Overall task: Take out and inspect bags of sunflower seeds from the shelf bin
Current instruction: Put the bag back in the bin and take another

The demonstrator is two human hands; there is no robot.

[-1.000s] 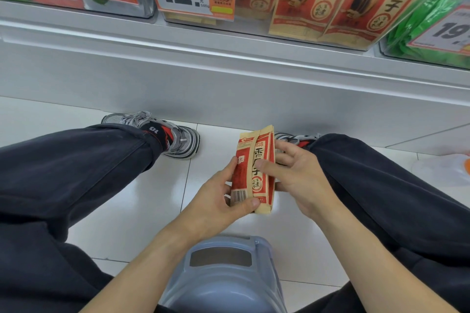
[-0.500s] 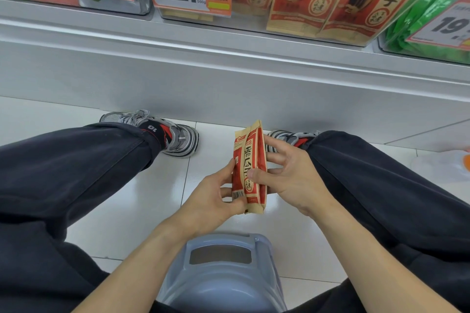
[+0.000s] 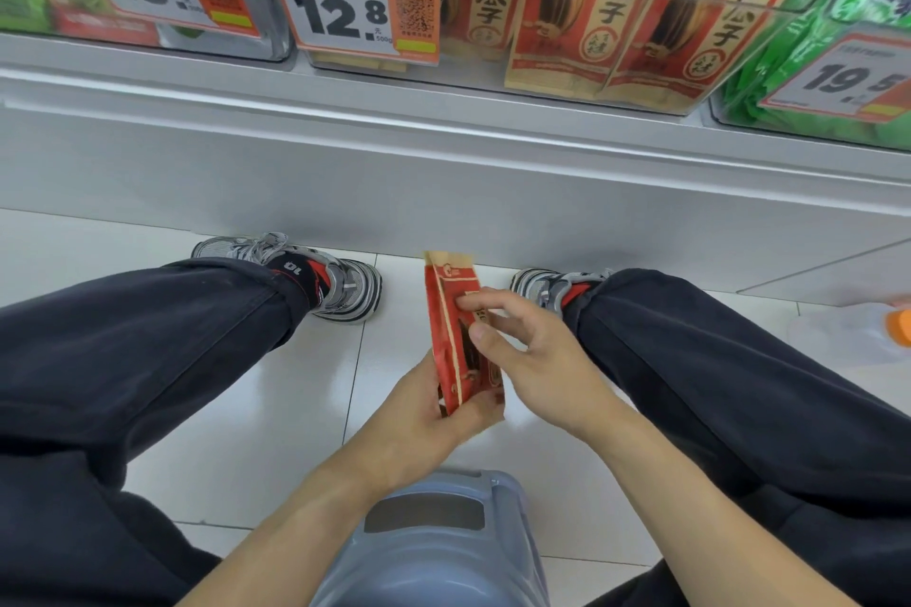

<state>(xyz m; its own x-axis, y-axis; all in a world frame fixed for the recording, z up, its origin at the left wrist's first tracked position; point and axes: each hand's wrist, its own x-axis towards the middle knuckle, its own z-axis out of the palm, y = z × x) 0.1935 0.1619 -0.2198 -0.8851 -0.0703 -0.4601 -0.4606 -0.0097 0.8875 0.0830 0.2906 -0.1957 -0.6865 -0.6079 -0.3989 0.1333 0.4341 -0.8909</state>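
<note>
One bag of sunflower seeds (image 3: 456, 340) now stands nearly edge-on to the camera, turned further than half a second ago, when more of its red face showed. It sits in front of the stool (image 3: 434, 542), below the shelf bin (image 3: 567, 64). The left hand (image 3: 424, 424) grips its bottom corner, thumb and fingers curled tight. The right hand (image 3: 532, 355) has slid higher, thumb and fingertips pressing the bag's upper half, fingers half spread.
</note>
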